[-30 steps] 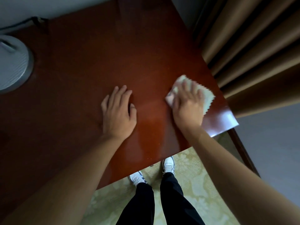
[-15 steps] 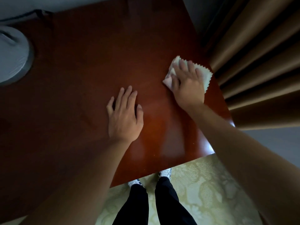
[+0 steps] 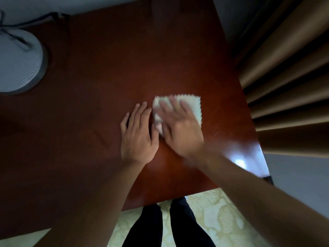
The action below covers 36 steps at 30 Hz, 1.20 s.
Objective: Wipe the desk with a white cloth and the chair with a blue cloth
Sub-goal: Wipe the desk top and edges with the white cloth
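Right hand [image 3: 179, 129]: flat on white cloth [image 3: 193, 106], slid left since earlier, now beside left hand.
Left hand [image 3: 138, 135]: unmoved, fingers straight, flat on surface [image 3: 106, 72].

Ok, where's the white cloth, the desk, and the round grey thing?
white cloth [image 3: 193, 104]: head view, top right corner.
desk [image 3: 124, 68]: head view, bare middle.
round grey thing [image 3: 17, 63]: head view, ribbed top.

The dark red-brown surface [image 3: 110, 72] carries a white cloth [image 3: 193, 106], a round grey base [image 3: 19, 61] at its far-left, and both flat hands.
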{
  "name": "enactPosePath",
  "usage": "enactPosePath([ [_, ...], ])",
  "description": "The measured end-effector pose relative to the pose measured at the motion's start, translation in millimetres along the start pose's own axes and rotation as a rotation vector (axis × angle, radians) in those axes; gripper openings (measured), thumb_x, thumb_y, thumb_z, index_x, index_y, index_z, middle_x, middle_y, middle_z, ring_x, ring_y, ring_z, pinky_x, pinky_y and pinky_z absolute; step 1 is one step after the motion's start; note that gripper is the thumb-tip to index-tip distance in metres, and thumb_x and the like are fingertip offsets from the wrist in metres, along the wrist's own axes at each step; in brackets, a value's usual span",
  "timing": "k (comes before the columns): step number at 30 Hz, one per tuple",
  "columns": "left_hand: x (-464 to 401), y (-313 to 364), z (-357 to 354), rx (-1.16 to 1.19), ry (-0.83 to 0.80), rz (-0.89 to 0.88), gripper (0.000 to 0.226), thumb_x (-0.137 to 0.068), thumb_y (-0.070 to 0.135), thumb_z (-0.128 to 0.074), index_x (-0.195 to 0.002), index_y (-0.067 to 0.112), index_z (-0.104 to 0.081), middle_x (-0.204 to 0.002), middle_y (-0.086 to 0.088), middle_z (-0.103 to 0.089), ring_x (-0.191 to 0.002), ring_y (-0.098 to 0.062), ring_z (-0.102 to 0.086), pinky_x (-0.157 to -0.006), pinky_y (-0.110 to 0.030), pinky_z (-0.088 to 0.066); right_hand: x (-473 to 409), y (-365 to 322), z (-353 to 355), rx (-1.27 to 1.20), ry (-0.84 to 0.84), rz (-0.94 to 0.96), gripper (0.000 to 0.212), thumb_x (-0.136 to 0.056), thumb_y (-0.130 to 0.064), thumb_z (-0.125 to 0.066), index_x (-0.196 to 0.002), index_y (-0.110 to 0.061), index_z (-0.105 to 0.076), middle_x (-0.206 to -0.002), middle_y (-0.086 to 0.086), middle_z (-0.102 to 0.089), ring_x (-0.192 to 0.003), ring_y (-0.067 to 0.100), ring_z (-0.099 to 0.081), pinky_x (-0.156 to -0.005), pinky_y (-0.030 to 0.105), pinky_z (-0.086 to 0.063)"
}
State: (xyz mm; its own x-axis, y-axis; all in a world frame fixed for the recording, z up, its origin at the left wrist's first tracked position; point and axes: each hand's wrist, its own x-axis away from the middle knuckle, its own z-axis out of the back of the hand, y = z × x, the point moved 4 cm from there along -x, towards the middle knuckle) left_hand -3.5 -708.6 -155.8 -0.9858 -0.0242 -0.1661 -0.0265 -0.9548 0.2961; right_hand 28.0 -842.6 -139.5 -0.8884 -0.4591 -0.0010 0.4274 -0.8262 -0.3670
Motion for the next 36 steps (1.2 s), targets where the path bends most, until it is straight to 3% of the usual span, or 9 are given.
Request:
enactPosePath([
  [5,-0.6,1.8,1.2,0.009,-0.009,-0.001,0.044,-0.091,0.024,-0.046,-0.133,0.012,-0.053,-0.149,-0.005,-0.048,-0.144,-0.018,-0.035,-0.119,-0.041,-0.023,24.9,10.0,1.9,-0.014,0.068,0.133,0.038,-0.100,-0.027,-0.046,-0.134,-0.014,-0.057,-0.142,0.005,-0.052,-0.140,0.028,-0.038,-0.116,0.047,-0.029],
  [8,-0.2,0.7,1.3,0.006,0.001,0.003,0.044,-0.091,0.023,-0.047,-0.133,0.011,-0.054,-0.148,-0.005,-0.048,-0.144,-0.017,-0.035,-0.118,-0.041,-0.024,-21.4,33.1,12.5,-0.005,0.099,-0.006,0.039,-0.099,-0.024,-0.049,-0.137,-0.014,-0.054,-0.144,0.007,-0.050,-0.141,0.030,-0.036,-0.117,0.047,-0.026],
  [12,0.2,0.2,0.8,0.001,0.003,-0.004,0.043,-0.093,0.023,-0.047,-0.133,0.010,-0.054,-0.148,-0.005,-0.049,-0.143,-0.018,-0.036,-0.117,-0.043,-0.026,-83.9,58.7,19.4,0.051,0.082,-0.185,0.044,-0.103,-0.028,-0.034,-0.144,-0.019,-0.044,-0.153,0.001,-0.039,-0.147,0.025,-0.021,-0.121,0.042,-0.012],
  [18,-2.6,2.7,1.8,0.012,0.020,-0.003,0.038,-0.094,0.026,-0.047,-0.127,0.010,-0.059,-0.145,-0.005,-0.052,-0.141,-0.017,-0.040,-0.113,-0.042,-0.028,-110.5,72.0,21.6,0.059,0.097,-0.171,0.044,-0.102,-0.029,-0.035,-0.144,-0.021,-0.043,-0.154,0.001,-0.037,-0.147,0.025,-0.020,-0.120,0.042,-0.011],
  [23,-4.1,5.8,-2.8,-0.045,-0.021,-0.010,0.043,-0.097,0.032,-0.044,-0.134,0.012,-0.052,-0.152,-0.004,-0.044,-0.146,-0.019,-0.032,-0.116,-0.047,-0.023,-145.7,133.6,40.4,0.166,0.142,-0.526,0.050,-0.102,-0.034,-0.028,-0.150,-0.019,-0.030,-0.157,0.004,-0.029,-0.146,0.027,-0.018,-0.119,0.043,-0.011],
  [25,-6.2,8.1,-5.4,-0.051,-0.039,0.012,0.045,-0.097,0.034,-0.043,-0.137,0.014,-0.049,-0.154,-0.003,-0.041,-0.147,-0.019,-0.028,-0.117,-0.048,-0.020,-143.7,142.1,44.1,0.201,0.147,-0.589,0.050,-0.102,-0.033,-0.026,-0.149,-0.016,-0.029,-0.157,0.007,-0.029,-0.146,0.029,-0.019,-0.118,0.044,-0.012],
  [28,-10.5,9.6,-5.8,-0.055,-0.052,0.052,0.048,-0.097,0.036,-0.041,-0.140,0.014,-0.047,-0.154,-0.003,-0.040,-0.147,-0.019,-0.028,-0.118,-0.046,-0.017,-133.2,122.2,41.4,0.194,0.145,-0.481,0.048,-0.102,-0.030,-0.026,-0.146,-0.013,-0.035,-0.155,0.008,-0.031,-0.145,0.031,-0.021,-0.118,0.045,-0.015],
  [33,-9.4,9.0,-6.0,-0.064,-0.058,0.053,0.048,-0.097,0.035,-0.042,-0.140,0.014,-0.048,-0.154,-0.002,-0.041,-0.147,-0.018,-0.029,-0.119,-0.046,-0.018,-85.2,82.7,30.6,0.074,0.071,-0.141,0.043,-0.103,-0.028,-0.035,-0.140,-0.013,-0.050,-0.150,0.008,-0.042,-0.145,0.030,-0.026,-0.119,0.046,-0.018],
  [36,-9.6,10.2,-6.4,-0.066,-0.042,0.047,0.047,-0.097,0.034,-0.043,-0.139,0.014,-0.049,-0.153,-0.003,-0.042,-0.146,-0.018,-0.030,-0.118,-0.046,-0.021,-106.0,107.2,38.9,0.101,0.095,-0.241,0.045,-0.104,-0.030,-0.032,-0.145,-0.014,-0.043,-0.155,0.007,-0.035,-0.147,0.029,-0.021,-0.120,0.044,-0.013],
])
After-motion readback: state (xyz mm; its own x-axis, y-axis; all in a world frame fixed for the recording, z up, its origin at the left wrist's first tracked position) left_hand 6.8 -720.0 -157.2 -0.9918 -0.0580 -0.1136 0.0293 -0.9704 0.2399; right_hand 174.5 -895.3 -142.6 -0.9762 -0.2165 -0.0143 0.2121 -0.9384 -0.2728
